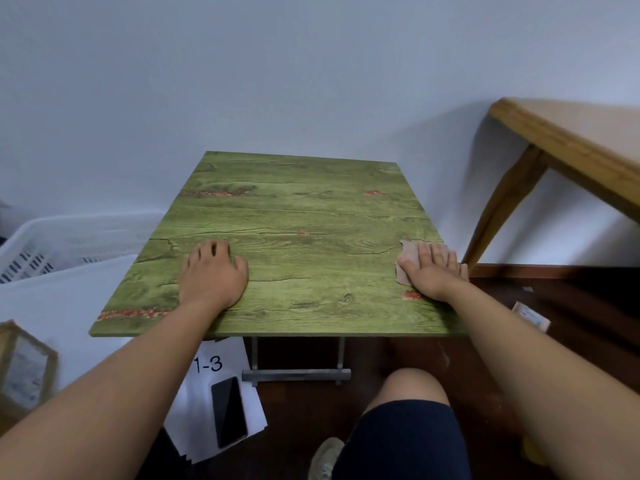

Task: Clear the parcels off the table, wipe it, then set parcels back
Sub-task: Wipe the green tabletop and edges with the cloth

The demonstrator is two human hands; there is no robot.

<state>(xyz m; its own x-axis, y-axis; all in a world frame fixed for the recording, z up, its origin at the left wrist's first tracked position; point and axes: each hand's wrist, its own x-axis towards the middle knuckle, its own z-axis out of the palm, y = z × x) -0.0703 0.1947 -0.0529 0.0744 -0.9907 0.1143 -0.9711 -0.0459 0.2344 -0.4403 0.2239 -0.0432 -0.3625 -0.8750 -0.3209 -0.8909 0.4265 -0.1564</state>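
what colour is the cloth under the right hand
Pale pinkish-brown, seen in the head view: the cloth lies flat on the green table.

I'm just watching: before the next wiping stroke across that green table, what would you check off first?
1. Green table free of parcels: ok, none lie on it.
2. Cloth under the wiping hand: ok, the right hand presses flat on it near the table's right edge.
3. Table steadied: ok, the left hand rests on the top, fingers slightly bent.
4. Cloth fully on the table: cannot tell, the hand hides its right side.
5. Stroke path leftward: ok, only the left hand lies that way.
6. Parcels ready to return: ok for one, a parcel sits at lower left; the white crate holds contents I cannot see.
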